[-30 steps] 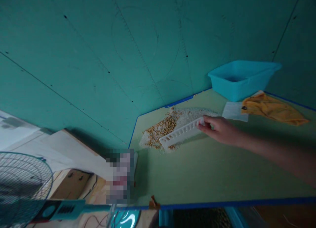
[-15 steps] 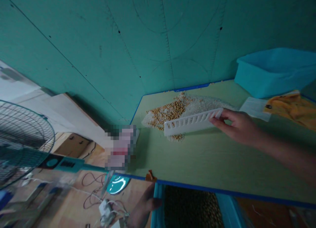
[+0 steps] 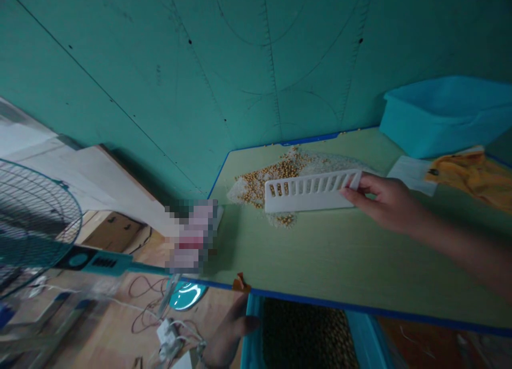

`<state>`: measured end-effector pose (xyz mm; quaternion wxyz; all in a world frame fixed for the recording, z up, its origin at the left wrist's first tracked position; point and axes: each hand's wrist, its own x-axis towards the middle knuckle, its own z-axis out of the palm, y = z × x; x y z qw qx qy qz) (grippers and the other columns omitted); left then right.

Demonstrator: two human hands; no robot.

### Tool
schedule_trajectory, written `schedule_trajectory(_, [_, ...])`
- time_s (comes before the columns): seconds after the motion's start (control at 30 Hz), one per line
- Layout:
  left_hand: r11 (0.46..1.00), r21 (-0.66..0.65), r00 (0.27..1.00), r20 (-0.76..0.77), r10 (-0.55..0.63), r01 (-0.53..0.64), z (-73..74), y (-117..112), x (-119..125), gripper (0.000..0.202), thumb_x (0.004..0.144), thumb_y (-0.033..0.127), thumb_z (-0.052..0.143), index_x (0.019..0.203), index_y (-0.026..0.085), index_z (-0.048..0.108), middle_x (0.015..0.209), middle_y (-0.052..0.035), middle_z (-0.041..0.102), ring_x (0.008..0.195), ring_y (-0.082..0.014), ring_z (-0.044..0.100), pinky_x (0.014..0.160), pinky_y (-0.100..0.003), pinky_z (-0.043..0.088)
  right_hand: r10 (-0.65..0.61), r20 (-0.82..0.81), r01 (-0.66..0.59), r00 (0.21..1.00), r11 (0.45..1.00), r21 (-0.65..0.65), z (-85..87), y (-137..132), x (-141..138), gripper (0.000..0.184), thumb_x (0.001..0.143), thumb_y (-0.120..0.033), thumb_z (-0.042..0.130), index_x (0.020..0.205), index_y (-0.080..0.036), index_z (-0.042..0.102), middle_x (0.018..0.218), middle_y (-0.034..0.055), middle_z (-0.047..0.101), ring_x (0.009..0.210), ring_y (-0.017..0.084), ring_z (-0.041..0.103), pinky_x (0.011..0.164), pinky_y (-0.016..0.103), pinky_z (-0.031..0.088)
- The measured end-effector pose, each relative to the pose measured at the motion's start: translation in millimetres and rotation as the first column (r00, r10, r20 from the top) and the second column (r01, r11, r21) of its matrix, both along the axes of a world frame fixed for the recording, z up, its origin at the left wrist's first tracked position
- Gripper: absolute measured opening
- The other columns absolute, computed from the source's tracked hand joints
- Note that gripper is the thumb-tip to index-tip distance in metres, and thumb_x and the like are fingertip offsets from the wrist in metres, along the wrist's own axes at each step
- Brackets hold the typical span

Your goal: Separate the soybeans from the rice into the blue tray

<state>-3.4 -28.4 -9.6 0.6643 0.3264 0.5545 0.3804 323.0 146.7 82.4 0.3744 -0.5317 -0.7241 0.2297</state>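
My right hand (image 3: 380, 198) pinches one end of a white slotted plastic strip (image 3: 308, 201), thumb in front and fingers behind. The strip stands on its long edge across the table. Behind it lie golden-yellow beans (image 3: 276, 171) mixed with whitish grains (image 3: 332, 163), some showing through the slots. A small patch of the mix (image 3: 286, 219) sits in front of the strip's left end. Low in the view, my left hand (image 3: 228, 334) is closed on the left rim of a blue bin (image 3: 368, 331) holding many dark, bean-like pieces. Its fingers are partly hidden.
A second blue bin (image 3: 436, 129) stands at the table's back right, with an orange cloth (image 3: 476, 174) and a white sheet (image 3: 412, 174) beside it. A green wall (image 3: 240, 65) rises behind. A fan (image 3: 36, 219) and cables (image 3: 148, 299) are on the left.
The strip has leaned back, so its face and slots show more openly; its near edge has shifted slightly away from me. My left hand keeps its hold at the bin rim.
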Motion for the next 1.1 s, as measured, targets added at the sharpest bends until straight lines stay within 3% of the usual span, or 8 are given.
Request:
schedule_trajectory(0.27, [0.999, 0.016, 0.997, -0.054, -0.046, 0.047, -15.4, 0.6, -9.0, 0.061, 0.061, 0.029, 0.070, 0.121, 0.021, 0.072, 0.135, -0.0064, 0.069, 0.140, -0.0409, 0.041, 0.119, -0.053, 0.024, 0.105, -0.085, -0.110, 0.991, 0.993, -0.047, 6.8, -5.7, -5.2, 0.033, 0.078, -0.056, 0.056, 0.075, -0.025, 0.065, 0.078, 0.0061, 0.076, 0.071, 0.026, 0.070, 0.062, 0.038, 0.055])
schedule_trajectory(0.43, [0.999, 0.009, 0.999, -0.006, -0.050, 0.050, -14.0, 0.6, -7.8, 0.057, 0.063, 0.030, 0.067, 0.119, 0.023, 0.073, 0.132, -0.0036, 0.071, 0.139, -0.0398, 0.042, 0.119, -0.051, 0.025, 0.063, -0.105, -0.068, 0.992, 0.997, -0.042, 6.1, -5.2, -5.5, 0.031, 0.078, -0.055, 0.058, 0.074, -0.025, 0.062, 0.073, 0.0057, 0.075, 0.066, 0.025, 0.069, 0.058, 0.037, 0.054])
schedule_trajectory(0.67, [0.993, 0.078, 0.996, 0.022, -0.086, 0.084, -16.7, 4.4, -5.7, 0.056, 0.062, 0.028, 0.066, 0.117, 0.024, 0.074, 0.131, -0.0032, 0.071, 0.138, -0.0419, 0.043, 0.118, -0.055, 0.025, 0.208, -0.103, -0.216, 0.973, 0.974, -0.068, 10.9, -12.5, -8.3, 0.029, 0.080, -0.050, 0.057, 0.074, -0.023, 0.064, 0.077, 0.0062, 0.076, 0.072, 0.025, 0.071, 0.062, 0.037, 0.057])
schedule_trajectory(0.9, [0.995, 0.054, 0.994, 0.064, -0.085, 0.081, -23.8, 1.7, -8.6, 0.053, 0.063, 0.031, 0.067, 0.115, 0.026, 0.075, 0.128, -0.0025, 0.073, 0.136, -0.0423, 0.046, 0.117, -0.055, 0.026, 0.132, -0.084, -0.140, 0.988, 0.985, -0.098, 5.5, -7.7, -4.9, 0.032, 0.079, -0.052, 0.055, 0.082, -0.021, 0.066, 0.080, 0.0093, 0.076, 0.071, 0.028, 0.071, 0.061, 0.041, 0.056])
schedule_trajectory(1.1, [0.996, 0.068, 0.992, 0.106, -0.071, 0.064, -28.0, 1.6, -7.9, 0.052, 0.062, 0.031, 0.069, 0.114, 0.026, 0.075, 0.128, -0.0021, 0.073, 0.136, -0.0413, 0.045, 0.118, -0.053, 0.025, 0.212, -0.105, -0.226, 0.972, 0.962, -0.154, 7.2, -11.2, -5.9, 0.036, 0.080, -0.056, 0.057, 0.082, -0.022, 0.067, 0.082, 0.0080, 0.076, 0.073, 0.027, 0.071, 0.064, 0.040, 0.056])
